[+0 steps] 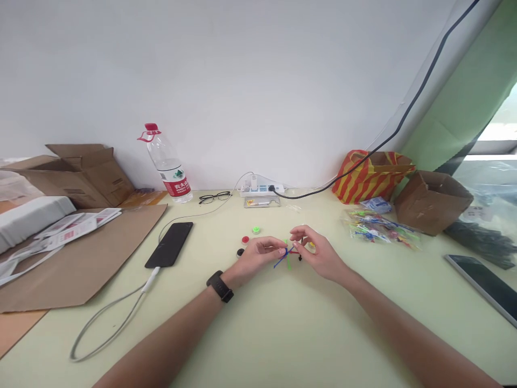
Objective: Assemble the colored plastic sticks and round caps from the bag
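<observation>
Between my hands is a small, thin blue plastic piece (278, 262) with stick-like arms. My left hand (258, 255) pinches it at its middle between thumb and fingertips. At its upper right end, the curled fingers and thumb of my right hand (319, 254) close on one arm; the exact contact is partly hidden. Just behind and below the fingers show a green stick piece (288, 264), a red one and a black piece (300, 257). Beyond my left hand lie a green round piece (256, 230), a red round piece (245, 240) and a black round piece (240, 252).
A phone (169, 245) on a cable lies left, near a water bottle (172, 172) and glasses (215, 198). A power strip (262, 188) stands by the wall. Bagged plastic pieces (379, 229), a striped bag (369, 178) and a cardboard box (434, 202) are right; flattened cardboard (100, 264) lies left.
</observation>
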Available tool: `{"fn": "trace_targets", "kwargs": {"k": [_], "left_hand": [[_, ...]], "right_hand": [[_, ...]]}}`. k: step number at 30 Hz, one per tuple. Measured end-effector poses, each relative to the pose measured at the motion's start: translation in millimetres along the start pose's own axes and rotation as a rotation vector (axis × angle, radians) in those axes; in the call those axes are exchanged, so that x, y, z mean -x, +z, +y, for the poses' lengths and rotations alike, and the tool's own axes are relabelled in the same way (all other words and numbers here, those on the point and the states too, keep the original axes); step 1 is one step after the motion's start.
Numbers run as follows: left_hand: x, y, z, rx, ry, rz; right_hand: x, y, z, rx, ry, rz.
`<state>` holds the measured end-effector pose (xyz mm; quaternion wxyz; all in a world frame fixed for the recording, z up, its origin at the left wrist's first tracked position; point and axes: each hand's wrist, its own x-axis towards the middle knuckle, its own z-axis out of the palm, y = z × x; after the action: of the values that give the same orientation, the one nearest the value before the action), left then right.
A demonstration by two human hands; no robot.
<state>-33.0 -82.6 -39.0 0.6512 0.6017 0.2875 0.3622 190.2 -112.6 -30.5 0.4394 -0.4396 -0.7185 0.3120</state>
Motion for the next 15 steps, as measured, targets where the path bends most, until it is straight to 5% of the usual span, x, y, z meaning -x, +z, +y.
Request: {"fn": "trace_targets", "kwargs": {"k": [15], "left_hand": [[-4.5,-1.9,-3.4,0.063,0.032,0.174]], "right_hand": [[10.4,8.5,-7.9,-0.092,-0.039,0.082]]}}
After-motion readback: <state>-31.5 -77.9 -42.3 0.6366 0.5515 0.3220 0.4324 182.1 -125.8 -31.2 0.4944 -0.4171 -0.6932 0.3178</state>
